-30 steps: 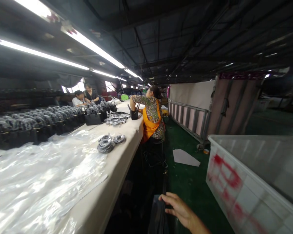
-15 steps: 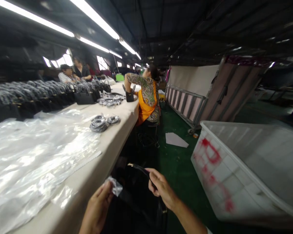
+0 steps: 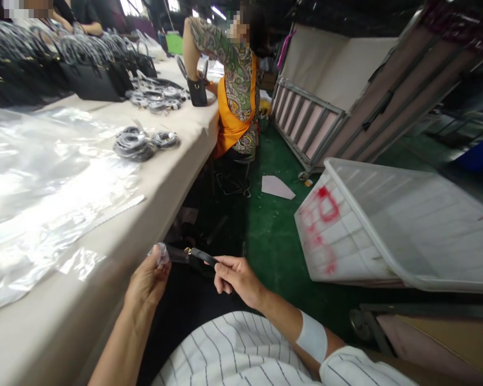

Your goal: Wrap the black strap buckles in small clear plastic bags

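Note:
My left hand is closed on a crumpled piece of clear plastic beside the table edge. A see-through stretch of it seems to reach toward the strap; whether the strap's tip is inside I cannot tell. My right hand grips a black strap with a gold-coloured metal fitting at its end, pointing left at the plastic. Both hands are above my lap. On the table to the left lie a small clear plastic piece and a spread of clear plastic bags.
Coiled wrapped straps and rows of black handbags are on the table. A co-worker in an orange apron sits farther along it. To the right stand a white bin with red marks and a metal-framed cart.
The view has tilted down, showing my striped shirt. My hands have come together, bringing the strap's metal end up to the plastic in my left hand.

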### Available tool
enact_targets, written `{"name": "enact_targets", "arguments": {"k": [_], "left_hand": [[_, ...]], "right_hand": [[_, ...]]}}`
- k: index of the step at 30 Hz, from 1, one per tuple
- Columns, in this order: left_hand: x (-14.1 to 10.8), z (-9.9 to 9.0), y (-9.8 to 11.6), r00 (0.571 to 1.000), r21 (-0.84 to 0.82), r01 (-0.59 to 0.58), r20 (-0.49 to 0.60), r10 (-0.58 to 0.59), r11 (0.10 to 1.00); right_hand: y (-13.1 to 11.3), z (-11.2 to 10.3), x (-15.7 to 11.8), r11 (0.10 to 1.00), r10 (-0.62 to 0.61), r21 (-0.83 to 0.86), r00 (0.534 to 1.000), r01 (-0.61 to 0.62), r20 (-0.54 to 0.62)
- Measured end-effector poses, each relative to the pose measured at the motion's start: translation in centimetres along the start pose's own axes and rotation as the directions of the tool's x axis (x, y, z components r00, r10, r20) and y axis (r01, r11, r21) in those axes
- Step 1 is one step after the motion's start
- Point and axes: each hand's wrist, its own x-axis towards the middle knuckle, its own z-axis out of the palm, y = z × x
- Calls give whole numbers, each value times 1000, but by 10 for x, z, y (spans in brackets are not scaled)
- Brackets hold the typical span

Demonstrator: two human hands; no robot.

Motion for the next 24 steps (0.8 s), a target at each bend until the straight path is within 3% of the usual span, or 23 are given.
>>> {"name": "enact_targets", "arguments": {"k": [7, 13, 24], "left_hand": [[8, 1, -5, 1000, 18, -3, -30, 4, 1000], [6, 2, -6, 1000, 30, -17, -26, 17, 999], [-12, 2, -13, 990, 92, -27, 137, 14, 995]], "right_hand": [[4, 11, -9, 999, 29, -23, 994, -26, 107], [8, 10, -5, 998, 39, -52, 992, -33, 123], [15, 14, 0, 992, 19, -125, 998, -11, 59]]}}
